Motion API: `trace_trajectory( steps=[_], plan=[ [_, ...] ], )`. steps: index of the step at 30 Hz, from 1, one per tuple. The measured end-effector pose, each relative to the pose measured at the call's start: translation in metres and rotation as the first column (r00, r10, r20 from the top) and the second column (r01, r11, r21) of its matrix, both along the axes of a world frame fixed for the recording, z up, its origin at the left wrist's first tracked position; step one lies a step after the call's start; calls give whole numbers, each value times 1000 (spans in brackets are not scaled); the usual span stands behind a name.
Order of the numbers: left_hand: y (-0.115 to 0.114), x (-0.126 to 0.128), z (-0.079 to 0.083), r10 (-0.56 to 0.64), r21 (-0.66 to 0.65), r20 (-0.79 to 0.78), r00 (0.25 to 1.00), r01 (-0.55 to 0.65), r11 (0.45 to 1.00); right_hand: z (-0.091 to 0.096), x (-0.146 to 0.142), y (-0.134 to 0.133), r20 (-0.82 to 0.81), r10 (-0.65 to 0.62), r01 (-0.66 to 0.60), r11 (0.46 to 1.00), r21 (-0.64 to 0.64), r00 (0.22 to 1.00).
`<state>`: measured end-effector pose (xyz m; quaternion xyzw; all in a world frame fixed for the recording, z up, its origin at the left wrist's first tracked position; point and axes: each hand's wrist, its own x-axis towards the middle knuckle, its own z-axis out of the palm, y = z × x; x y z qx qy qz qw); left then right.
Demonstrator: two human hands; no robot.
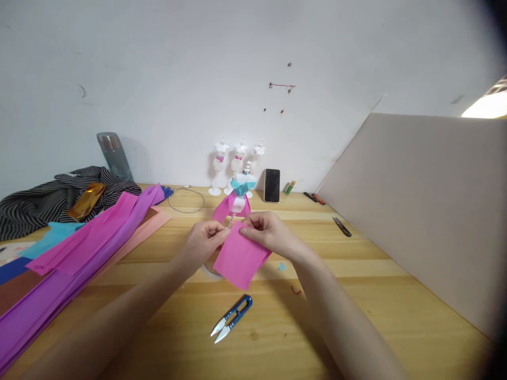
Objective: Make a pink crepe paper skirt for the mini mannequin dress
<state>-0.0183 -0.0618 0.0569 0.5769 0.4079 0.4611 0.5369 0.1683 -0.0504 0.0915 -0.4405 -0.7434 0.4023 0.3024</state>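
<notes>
A pink piece of crepe paper or thin cloth [242, 259] hangs between my hands, its lower edge over the table. My right hand [264, 232] pinches it at the top, thumb in front. My left hand [204, 240] is closed in a pinch at its upper left corner. Just behind the hands stands a small white dress form [238, 205], with a turquoise band [242, 186] round its upper part and pink material [224, 207] spread at its side. The hands partly hide its stand and base. Nearer me lie blue thread snips [233, 317], blades apart.
Several coloured sheets [85, 240] lie at the left, by a striped cloth [43, 198] and a tilted flask [114, 155]. Small white dress forms [219, 162] and a phone [271, 186] stand along the wall. Dark snips [341, 227] lie right, near a partition [420, 200].
</notes>
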Motion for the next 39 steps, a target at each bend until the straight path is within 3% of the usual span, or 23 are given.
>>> trace_trajectory(
  steps=[5, 10, 18, 21, 25, 29, 35, 39],
  plan=[
    [14, -10, -9, 83, -176, 96, 992, -65, 982, -3, 2, 7, 2, -157, 156, 984, 85, 988],
    [21, -14, -20, 20, -291, 84, 996, 5, 957, -5, 2, 10, 26, -244, 235, 953, 189, 969],
    [21, -13, -21, -23, -363, 64, 998, 44, 931, -3, 6, 13, -19, -240, 240, 966, 90, 971],
    [17, -12, -15, -109, -304, 45, 993, 117, 945, -5, 4, 14, -72, -240, 242, 970, 22, 968],
    [10, -9, -13, -240, -198, 82, 967, 252, 947, -10, 0, 14, -143, -130, 108, 983, -149, 981],
    [11, -11, -17, -216, -231, 133, 967, 243, 942, -9, 0, 11, -236, -56, -14, 958, -286, 970],
    [16, -19, -11, -151, -251, 178, 972, 193, 949, -1, 11, 7, -259, -159, 51, 924, -379, 953],
    [23, -28, -6, -117, -263, 196, 974, 167, 950, 2, 17, 9, -209, 142, -213, 902, -376, 968]
  ],
)
